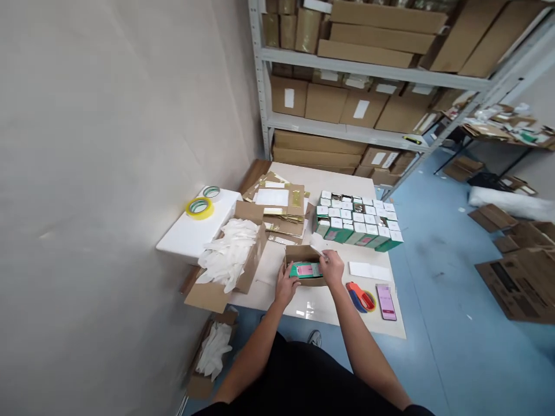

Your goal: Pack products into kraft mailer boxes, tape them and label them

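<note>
A small open cardboard box (303, 252) stands near the front of the table. In it lies a green and pink packet (306, 270). My left hand (286, 286) is closed around the box's left front corner, its fingertips by the packet's left end. Over the right end of the box, my right hand (333, 267) pinches a thin white piece (318, 250) that looks like paper or a flap; its exact kind is unclear. Behind the box, to the right, stand several green and white cartons (358, 219) in rows.
Left stands a carton of white gloves (229, 251), beside a white block (182, 234) bearing yellow tape (199, 208). Flattened cardboard (284, 222) lies behind. At right are white paper (369, 271), an orange-blue tape dispenser (359, 297) and a phone (385, 302). Shelving (347, 124) rises beyond.
</note>
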Available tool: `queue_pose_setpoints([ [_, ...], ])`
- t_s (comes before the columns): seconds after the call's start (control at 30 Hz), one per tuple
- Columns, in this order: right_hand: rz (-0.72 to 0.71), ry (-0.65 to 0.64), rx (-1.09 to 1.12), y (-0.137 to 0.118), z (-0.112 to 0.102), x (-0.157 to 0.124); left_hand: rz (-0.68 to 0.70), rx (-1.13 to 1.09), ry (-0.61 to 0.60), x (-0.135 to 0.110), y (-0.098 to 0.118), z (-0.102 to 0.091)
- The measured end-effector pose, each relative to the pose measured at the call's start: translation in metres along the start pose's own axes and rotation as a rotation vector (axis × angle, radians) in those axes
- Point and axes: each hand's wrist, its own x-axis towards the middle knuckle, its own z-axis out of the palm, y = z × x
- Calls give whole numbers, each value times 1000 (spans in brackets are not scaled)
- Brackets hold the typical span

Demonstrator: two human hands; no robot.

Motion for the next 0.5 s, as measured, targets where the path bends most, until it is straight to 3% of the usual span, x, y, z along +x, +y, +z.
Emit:
queue_pose_setpoints([
  [0.13, 111, -359, -74, 47, -4, -40, 9, -1, -103, 21, 22, 30],
  [0.2, 176, -455, -68, 67, -10, -56, -14, 8, -212, 30, 29, 45],
  [0.33, 262, -405, -18, 100, -38, -78, -77, 36, -370, 37, 33, 65],
  [0.43, 279, -284, 24, 121, -60, -86, -135, 2, -287, 29, 26, 69],
  [0.5, 344, -205, 56, 134, -67, -88, -281, -60, -140, 21, 19, 71],
])
